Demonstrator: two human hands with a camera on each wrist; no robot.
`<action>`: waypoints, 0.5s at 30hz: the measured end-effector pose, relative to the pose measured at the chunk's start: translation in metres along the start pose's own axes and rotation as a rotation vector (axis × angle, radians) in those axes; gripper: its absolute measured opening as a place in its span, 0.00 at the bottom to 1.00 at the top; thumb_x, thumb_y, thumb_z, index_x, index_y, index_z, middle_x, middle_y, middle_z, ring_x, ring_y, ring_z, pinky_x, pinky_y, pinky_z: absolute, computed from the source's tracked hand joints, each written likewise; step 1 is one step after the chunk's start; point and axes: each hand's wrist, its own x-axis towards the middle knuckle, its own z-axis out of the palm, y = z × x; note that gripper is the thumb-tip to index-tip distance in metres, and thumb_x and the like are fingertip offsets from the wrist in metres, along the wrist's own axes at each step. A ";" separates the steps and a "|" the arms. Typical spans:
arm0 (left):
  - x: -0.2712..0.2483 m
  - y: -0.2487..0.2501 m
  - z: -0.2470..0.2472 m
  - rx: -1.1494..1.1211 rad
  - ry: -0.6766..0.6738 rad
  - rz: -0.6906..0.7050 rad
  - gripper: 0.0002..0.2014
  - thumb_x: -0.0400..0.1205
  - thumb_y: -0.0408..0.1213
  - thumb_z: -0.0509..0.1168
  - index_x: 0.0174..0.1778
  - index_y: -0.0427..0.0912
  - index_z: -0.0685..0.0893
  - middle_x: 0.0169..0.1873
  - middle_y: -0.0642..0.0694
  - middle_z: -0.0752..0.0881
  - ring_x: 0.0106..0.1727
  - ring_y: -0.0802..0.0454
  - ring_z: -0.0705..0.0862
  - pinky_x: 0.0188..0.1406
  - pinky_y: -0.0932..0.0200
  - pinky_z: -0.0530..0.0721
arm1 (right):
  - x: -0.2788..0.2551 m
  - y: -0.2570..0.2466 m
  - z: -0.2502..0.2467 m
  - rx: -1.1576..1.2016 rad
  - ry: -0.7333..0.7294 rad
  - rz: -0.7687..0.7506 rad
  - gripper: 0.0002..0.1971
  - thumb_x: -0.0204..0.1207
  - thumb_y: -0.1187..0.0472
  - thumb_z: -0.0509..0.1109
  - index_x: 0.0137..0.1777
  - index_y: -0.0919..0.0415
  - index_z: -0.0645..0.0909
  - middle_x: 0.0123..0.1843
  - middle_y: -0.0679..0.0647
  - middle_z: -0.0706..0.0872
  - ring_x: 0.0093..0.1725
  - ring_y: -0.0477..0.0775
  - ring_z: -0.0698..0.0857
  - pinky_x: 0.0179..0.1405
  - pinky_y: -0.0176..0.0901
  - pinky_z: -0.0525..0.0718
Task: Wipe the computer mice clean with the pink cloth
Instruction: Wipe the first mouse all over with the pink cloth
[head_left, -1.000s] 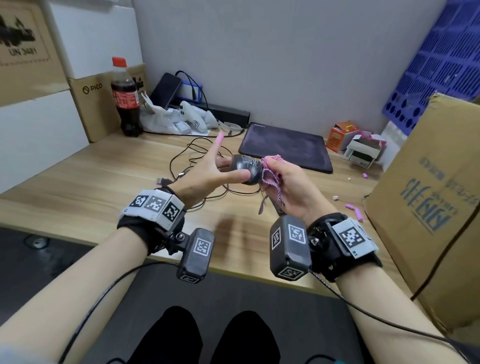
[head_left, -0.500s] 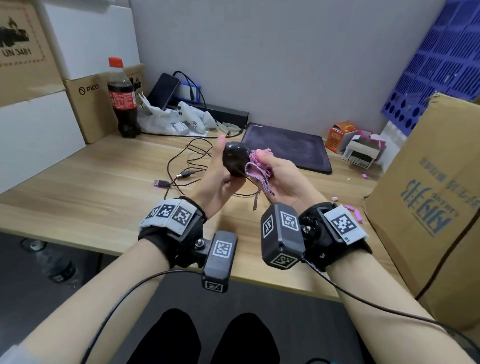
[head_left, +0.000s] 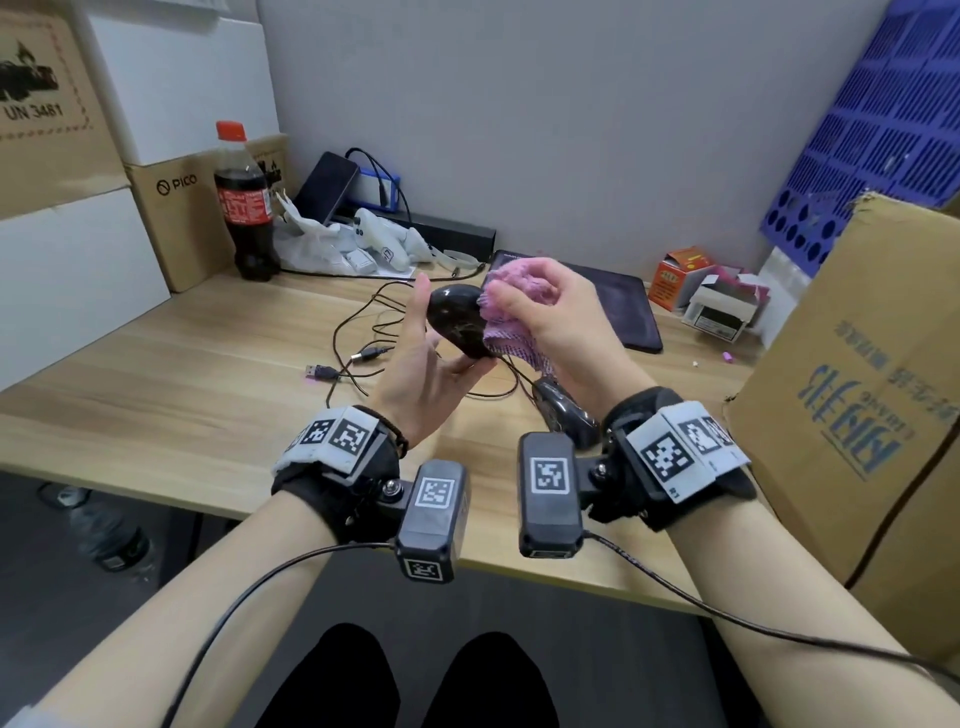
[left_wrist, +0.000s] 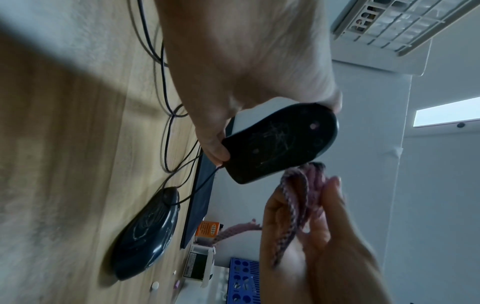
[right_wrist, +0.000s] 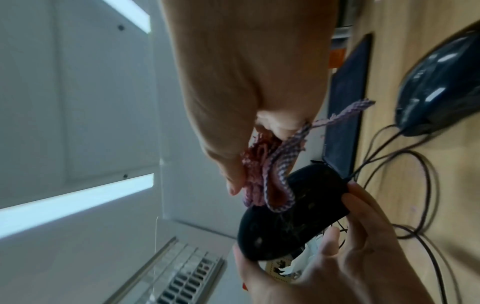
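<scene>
Left hand (head_left: 426, 364) grips black mouse (head_left: 460, 322); right hand (head_left: 550, 317) pinches pink cloth (head_left: 514, 312)

Bare desk (head_left: 156, 374) left; cables (head_left: 363, 332) and second mouse (head_left: 563, 415) seemingly crowd the middle.

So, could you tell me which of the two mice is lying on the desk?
The mouse by the right wrist lies on the desk; the other mouse is held up in the left hand, underside showing.
</scene>
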 end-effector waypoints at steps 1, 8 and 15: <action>-0.001 0.001 0.001 -0.006 0.001 0.001 0.38 0.80 0.69 0.56 0.70 0.38 0.82 0.65 0.40 0.86 0.68 0.39 0.83 0.72 0.47 0.79 | 0.002 -0.002 0.004 -0.057 -0.009 -0.030 0.09 0.74 0.64 0.77 0.53 0.61 0.85 0.49 0.61 0.91 0.50 0.57 0.91 0.52 0.56 0.90; -0.004 0.009 -0.003 -0.006 0.017 0.010 0.37 0.79 0.69 0.57 0.66 0.38 0.84 0.58 0.39 0.89 0.64 0.41 0.85 0.71 0.48 0.80 | 0.003 0.009 0.007 -0.154 -0.005 -0.026 0.07 0.73 0.64 0.77 0.50 0.60 0.89 0.45 0.59 0.92 0.47 0.54 0.92 0.53 0.56 0.90; -0.004 0.005 -0.003 -0.034 0.034 0.012 0.33 0.80 0.66 0.60 0.60 0.37 0.86 0.53 0.39 0.90 0.60 0.41 0.86 0.71 0.45 0.80 | -0.003 0.015 0.000 -0.144 -0.008 0.012 0.07 0.76 0.64 0.75 0.53 0.63 0.88 0.46 0.60 0.92 0.46 0.54 0.92 0.51 0.51 0.90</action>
